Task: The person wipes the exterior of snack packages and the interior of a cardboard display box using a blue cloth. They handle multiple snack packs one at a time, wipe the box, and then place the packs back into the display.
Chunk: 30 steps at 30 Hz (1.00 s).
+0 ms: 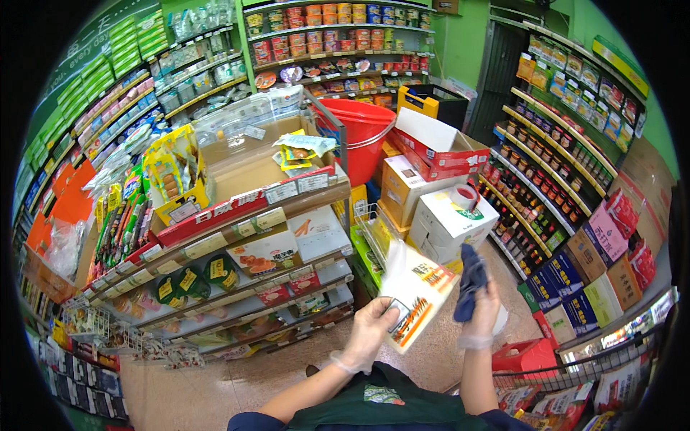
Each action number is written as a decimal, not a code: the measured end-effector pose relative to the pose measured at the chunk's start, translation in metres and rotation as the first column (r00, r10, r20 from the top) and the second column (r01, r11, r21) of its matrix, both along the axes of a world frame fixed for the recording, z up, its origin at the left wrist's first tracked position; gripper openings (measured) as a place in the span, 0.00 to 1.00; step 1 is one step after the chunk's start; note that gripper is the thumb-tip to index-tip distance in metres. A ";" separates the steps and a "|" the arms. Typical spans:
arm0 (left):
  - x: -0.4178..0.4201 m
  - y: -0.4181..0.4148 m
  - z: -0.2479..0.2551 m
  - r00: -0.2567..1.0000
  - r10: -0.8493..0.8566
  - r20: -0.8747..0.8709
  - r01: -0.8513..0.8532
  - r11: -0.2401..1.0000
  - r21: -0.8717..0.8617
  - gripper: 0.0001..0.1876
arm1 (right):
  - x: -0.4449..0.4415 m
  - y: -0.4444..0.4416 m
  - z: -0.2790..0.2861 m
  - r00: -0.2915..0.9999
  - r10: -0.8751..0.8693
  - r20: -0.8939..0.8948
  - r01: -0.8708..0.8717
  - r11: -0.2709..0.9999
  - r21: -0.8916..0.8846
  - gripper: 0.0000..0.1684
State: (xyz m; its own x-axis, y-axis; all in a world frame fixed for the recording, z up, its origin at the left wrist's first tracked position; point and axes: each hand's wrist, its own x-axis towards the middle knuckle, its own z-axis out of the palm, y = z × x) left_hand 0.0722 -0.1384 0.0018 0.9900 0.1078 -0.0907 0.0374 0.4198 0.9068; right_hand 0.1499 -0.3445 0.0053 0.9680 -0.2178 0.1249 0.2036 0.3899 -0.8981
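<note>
Both my hands wear thin clear gloves. My left hand (372,328) grips a printed snack box (423,301) by its near left edge, thumb on top; the box is white and cream with orange and black print and tilts to the right. In my right hand (483,307), to the right of the box, is a crumpled dark blue cloth (470,283), apart from the box. Ahead on the left, the shelf rack's top tray (242,161) holds a yellow bag display box (180,183) and a few small snack packets (302,151).
Beyond my hands stand a white carton (450,221) with a tape roll (464,196) on it, an open red carton (442,156) and a red bucket (358,134). Jar shelves (550,161) line the right; a red plastic container (524,356) and wire rack (587,372) lie near my right side.
</note>
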 end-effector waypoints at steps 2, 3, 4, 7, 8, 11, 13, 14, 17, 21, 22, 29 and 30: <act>-0.014 0.011 0.026 0.969 -0.156 0.193 0.000 0.778 0.629 0.08 | 0.011 -0.018 0.012 0.998 -0.008 0.065 -0.012 0.953 0.303 0.23; -0.020 0.018 0.037 0.897 -0.301 0.324 -0.148 0.486 0.861 0.08 | 0.013 -0.026 0.019 0.990 0.022 0.138 -0.064 0.950 0.306 0.23; -0.024 0.020 0.046 0.796 -0.396 0.458 -0.334 0.344 0.877 0.09 | 0.017 -0.029 0.026 0.992 -0.032 0.122 -0.009 0.946 0.324 0.23; -0.033 0.032 0.067 0.754 -0.576 0.317 -0.351 0.055 0.935 0.08 | 0.009 -0.028 0.052 0.949 0.039 0.314 -0.074 0.992 0.102 0.21; -0.033 0.035 0.071 0.736 -0.601 0.311 -0.367 0.031 0.930 0.07 | 0.006 -0.020 0.061 0.939 -0.003 0.344 0.007 1.000 -0.012 0.21; -0.035 0.043 0.078 0.741 -0.623 0.252 -0.359 -0.049 0.932 0.11 | 0.000 0.005 0.091 0.834 0.255 0.489 0.194 0.694 -0.693 0.23; -0.037 0.046 0.077 0.711 -0.659 0.245 -0.404 -0.097 0.909 0.05 | 0.006 0.030 0.102 0.697 0.635 0.332 0.106 0.367 -0.924 0.24; -0.038 0.047 0.076 0.697 -0.673 0.247 -0.414 -0.098 0.905 0.05 | 0.010 0.046 0.104 0.693 0.688 0.216 0.084 0.221 -0.972 0.22; -0.040 0.049 0.072 0.631 -0.721 0.287 -0.481 -0.073 0.874 0.05 | 0.024 0.093 0.098 0.765 0.632 -0.125 0.061 -0.265 -0.962 0.21; -0.037 0.063 0.074 0.598 -0.723 0.347 -0.567 -0.075 0.820 0.10 | 0.019 0.126 0.090 0.471 0.757 -0.454 -0.055 -0.489 -0.871 0.20; -0.037 0.069 0.077 0.637 -0.682 0.359 -0.544 -0.068 0.836 0.11 | 0.015 0.128 0.091 0.372 0.790 -0.488 -0.086 -0.494 -0.865 0.18; -0.056 0.091 0.106 0.599 -0.727 0.336 -0.554 -0.074 0.829 0.12 | 0.013 0.124 0.129 0.584 0.645 -0.492 0.140 -0.678 -0.722 0.12; -0.059 0.093 0.110 0.587 -0.735 0.339 -0.568 -0.077 0.819 0.13 | 0.013 0.126 0.134 0.619 0.659 -0.427 0.179 -0.648 -0.740 0.13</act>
State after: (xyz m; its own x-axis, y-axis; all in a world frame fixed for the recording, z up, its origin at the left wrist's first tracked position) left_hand 0.0135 -0.0458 0.1118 0.5725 -0.6748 0.4656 -0.7391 -0.6706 -0.0631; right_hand 0.1627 -0.2189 0.1393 0.4652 0.8265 -0.3168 0.8823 -0.4619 0.0906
